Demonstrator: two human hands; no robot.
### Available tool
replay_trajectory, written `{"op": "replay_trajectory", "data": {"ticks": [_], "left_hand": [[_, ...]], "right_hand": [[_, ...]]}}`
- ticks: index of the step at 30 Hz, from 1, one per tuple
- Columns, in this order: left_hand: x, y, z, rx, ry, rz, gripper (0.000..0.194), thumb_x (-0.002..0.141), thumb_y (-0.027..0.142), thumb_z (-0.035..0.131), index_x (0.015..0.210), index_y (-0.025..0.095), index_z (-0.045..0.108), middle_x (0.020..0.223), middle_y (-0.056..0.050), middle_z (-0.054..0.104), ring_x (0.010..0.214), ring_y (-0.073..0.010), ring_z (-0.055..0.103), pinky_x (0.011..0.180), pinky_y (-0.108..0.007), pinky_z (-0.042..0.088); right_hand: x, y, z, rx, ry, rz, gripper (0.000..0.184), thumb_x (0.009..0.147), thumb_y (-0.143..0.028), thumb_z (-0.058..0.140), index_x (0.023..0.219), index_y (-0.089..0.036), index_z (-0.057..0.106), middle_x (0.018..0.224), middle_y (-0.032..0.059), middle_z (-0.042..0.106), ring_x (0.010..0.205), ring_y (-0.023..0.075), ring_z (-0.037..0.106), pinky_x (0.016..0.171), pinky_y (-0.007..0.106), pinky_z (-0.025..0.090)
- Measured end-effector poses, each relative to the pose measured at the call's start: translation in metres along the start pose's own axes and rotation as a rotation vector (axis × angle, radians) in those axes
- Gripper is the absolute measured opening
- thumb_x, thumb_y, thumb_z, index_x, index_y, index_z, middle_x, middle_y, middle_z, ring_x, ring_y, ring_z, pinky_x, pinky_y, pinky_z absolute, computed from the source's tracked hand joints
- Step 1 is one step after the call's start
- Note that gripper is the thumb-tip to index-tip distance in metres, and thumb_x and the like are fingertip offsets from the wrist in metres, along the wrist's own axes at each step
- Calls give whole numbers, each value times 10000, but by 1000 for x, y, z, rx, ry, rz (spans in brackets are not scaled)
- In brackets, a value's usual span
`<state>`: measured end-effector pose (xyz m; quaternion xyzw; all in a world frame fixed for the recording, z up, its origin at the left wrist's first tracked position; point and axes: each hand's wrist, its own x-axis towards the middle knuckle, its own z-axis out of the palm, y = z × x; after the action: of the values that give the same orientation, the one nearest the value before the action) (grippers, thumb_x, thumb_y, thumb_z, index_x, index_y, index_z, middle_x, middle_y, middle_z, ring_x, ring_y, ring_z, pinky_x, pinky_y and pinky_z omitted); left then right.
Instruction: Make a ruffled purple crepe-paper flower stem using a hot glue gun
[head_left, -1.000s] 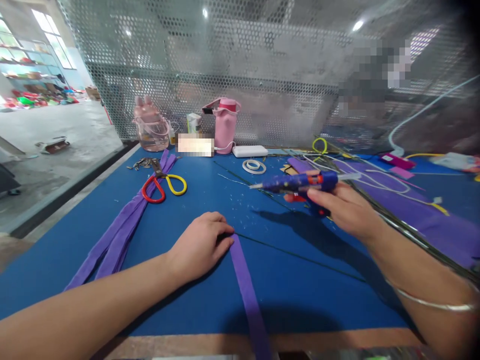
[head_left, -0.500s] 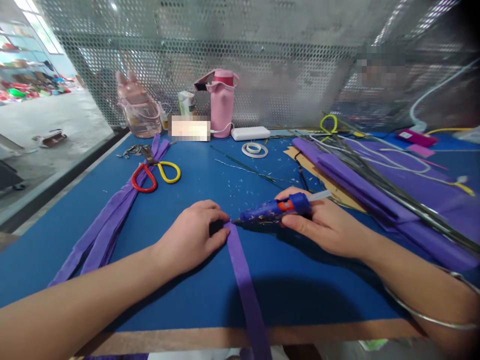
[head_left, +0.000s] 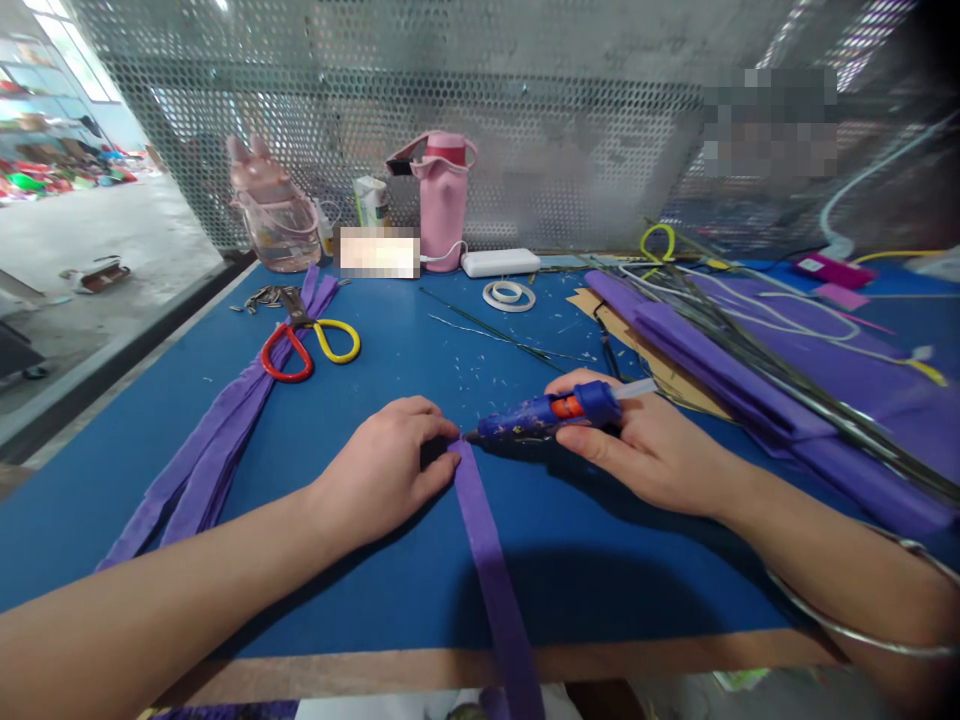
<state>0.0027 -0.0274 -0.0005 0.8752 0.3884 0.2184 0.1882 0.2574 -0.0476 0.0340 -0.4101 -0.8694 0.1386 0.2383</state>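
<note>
At centre, only the strip end (head_left: 466,462) is apparently being glued, pinched by the left hand (head_left: 382,458), the glue gun (head_left: 525,418) gripped by the right hand (head_left: 660,455).

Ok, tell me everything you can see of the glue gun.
The glue gun has a speckled blue body, seemingly plastic, with an orange part, a dark nozzle and a pale stick jutting from its rear. The right hand holds it, nozzle dipping toward the left hand, by the far end of the purple strip; contact there is unclear.
</note>
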Motion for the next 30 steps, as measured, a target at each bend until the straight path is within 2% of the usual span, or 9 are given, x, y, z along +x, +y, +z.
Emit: {"op": "replay_trajectory", "data": {"ticks": [7,13,20,26,30], "left_hand": [[-1,1,0,-3,7,11,192,846,228,585,976,153,705,960,-56,678,888,-181,626,815,-303,516],[-1,2,-2,11,-8,6,201,846,236,584,980,149,707,966,-59,677,897,-190,628,827,-316,515],[-1,1,-1,7,-12,9,205,856,242,570,979,151,705,964,-63,676,896,-193,626,822,-316,513],[-1,2,-3,13,-22,6,216,857,249,566,993,151,703,975,-70,673,908,-199,623,834,-326,512],[0,3,-3,7,-30,5,218,857,239,561,991,144,704,969,-72,673,905,-199,619,833,-327,510]], "right_hand": [[0,-1,-3,77,-70,7,182,927,-309,464,834,-204,579,789,7,593,636,142,538,607,268,431],[1,2,0,46,-19,49,223,932,-339,446,811,-200,570,826,25,592,707,166,555,664,289,446],[0,1,-5,102,-120,76,239,925,-366,442,809,-206,576,779,5,568,641,148,519,612,282,434],[1,5,0,82,-35,90,245,927,-375,434,789,-211,552,820,26,561,711,175,530,669,308,445],[2,3,-3,109,-103,89,254,927,-368,445,758,-204,542,756,4,522,628,146,497,603,277,425]]}}
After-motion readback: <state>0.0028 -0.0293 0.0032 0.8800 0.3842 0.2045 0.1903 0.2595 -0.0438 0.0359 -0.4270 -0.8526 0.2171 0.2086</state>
